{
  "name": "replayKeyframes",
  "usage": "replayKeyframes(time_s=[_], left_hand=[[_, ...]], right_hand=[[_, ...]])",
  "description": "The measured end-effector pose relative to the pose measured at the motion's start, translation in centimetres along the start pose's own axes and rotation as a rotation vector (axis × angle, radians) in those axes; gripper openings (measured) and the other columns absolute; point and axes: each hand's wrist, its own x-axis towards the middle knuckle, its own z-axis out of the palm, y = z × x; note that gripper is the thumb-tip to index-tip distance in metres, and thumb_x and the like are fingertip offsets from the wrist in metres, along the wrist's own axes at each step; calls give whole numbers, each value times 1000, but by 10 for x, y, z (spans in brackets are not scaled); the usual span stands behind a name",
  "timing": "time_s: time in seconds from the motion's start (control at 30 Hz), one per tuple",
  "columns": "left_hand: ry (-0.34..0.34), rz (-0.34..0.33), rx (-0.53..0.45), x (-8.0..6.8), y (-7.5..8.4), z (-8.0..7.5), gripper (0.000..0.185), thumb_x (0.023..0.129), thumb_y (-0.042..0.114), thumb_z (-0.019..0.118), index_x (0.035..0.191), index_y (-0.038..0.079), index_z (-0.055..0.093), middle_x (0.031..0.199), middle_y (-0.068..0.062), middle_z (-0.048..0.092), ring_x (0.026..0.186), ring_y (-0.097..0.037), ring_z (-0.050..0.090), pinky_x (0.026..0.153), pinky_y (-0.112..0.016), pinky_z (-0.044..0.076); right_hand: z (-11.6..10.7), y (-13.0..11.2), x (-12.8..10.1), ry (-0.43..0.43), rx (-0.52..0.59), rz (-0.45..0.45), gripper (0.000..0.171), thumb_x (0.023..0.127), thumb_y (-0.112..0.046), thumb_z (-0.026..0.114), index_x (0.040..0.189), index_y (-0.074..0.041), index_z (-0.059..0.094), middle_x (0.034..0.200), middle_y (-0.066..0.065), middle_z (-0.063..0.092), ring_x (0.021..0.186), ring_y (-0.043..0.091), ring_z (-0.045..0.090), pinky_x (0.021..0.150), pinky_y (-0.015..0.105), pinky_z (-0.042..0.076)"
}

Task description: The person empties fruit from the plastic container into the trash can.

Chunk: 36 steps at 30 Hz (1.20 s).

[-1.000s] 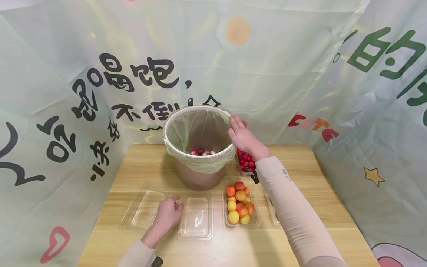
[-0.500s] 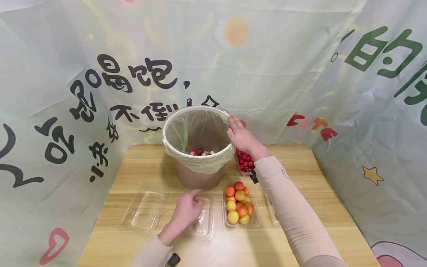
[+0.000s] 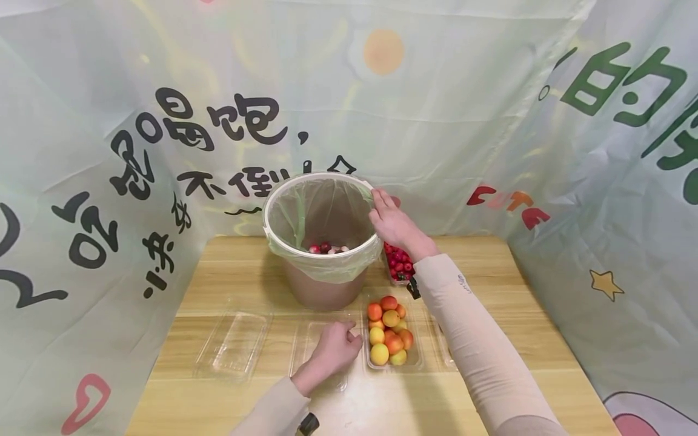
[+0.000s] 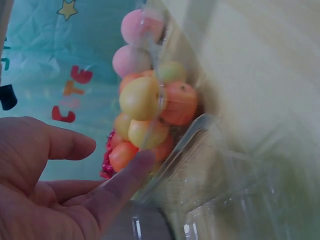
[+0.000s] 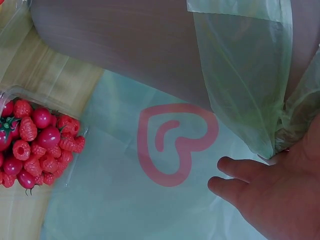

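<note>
My left hand (image 3: 335,348) hovers low over the middle clear plastic box (image 3: 300,345), partly covering it, with its fingertips close to a clear box of orange and yellow apricot-like fruit (image 3: 394,344). In the left wrist view, thumb and forefinger are apart and nothing sits between them; the forefinger (image 4: 122,185) overlaps the fruit box's edge. My right hand (image 3: 398,224) rests with straight fingers on the right side of the white rim of a brown bin (image 3: 322,287). A green liner bag (image 5: 245,75) folds over that rim. Red and pale round pieces (image 3: 327,249) lie inside the bin.
Another clear box (image 3: 237,345) lies at the left. Behind my right arm stands a box of raspberries and cherry tomatoes (image 5: 40,145). Pink round fruit (image 4: 142,27) shows beyond the apricot-like fruit. Printed cloth walls (image 3: 436,121) enclose the wooden table (image 3: 469,272).
My left hand has moved rightward, from between the two clear boxes at the left, across the middle box to beside the apricot-like fruit. My right hand has stayed on the bin's rim.
</note>
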Motion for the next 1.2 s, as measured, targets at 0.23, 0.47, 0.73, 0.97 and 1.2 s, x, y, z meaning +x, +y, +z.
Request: replayKeyframes(time_s=[0.23, 0.47, 0.73, 0.97, 1.2], left_hand=[[-23, -30, -28, 1, -2, 13, 46, 92, 5, 68, 127, -24, 61, 62, -5, 68, 52, -5, 53, 53, -23, 48], [-23, -85, -41, 4, -7, 27, 49, 91, 3, 67, 131, -24, 58, 56, -2, 57, 44, -4, 43, 46, -22, 41], [2, -95, -36, 8, -4, 38, 46, 91, 4, 69, 128, -22, 61, 64, -6, 57, 49, -12, 47, 46, -29, 41], [13, -100, -35, 10, 0, 45, 41, 92, 8, 70, 124, -18, 65, 55, 6, 38, 63, -15, 49, 56, -30, 44], [2, -165, -90, 11, -4, 52, 59, 93, 4, 68, 144, -19, 50, 76, -16, 67, 45, -10, 40, 45, -26, 39]], right_hand=[[0, -1, -1, -1, -10, 4, 69, 110, -35, 24, 169, -4, 6, 179, 15, 3, 166, 31, 4, 135, 48, 15], [1, 0, -2, -5, -4, 6, 69, 110, -35, 24, 169, -4, 6, 179, 15, 3, 166, 31, 3, 135, 48, 14], [1, 0, 0, 3, -2, 2, 68, 110, -32, 26, 169, -4, 6, 179, 16, 4, 166, 32, 4, 135, 49, 15], [1, 0, 0, 5, -7, -4, 68, 110, -31, 26, 169, -4, 6, 178, 17, 5, 166, 32, 4, 135, 48, 14], [2, 2, 0, 11, -3, -4, 68, 110, -31, 27, 169, -4, 7, 178, 17, 5, 166, 32, 5, 135, 48, 15]])
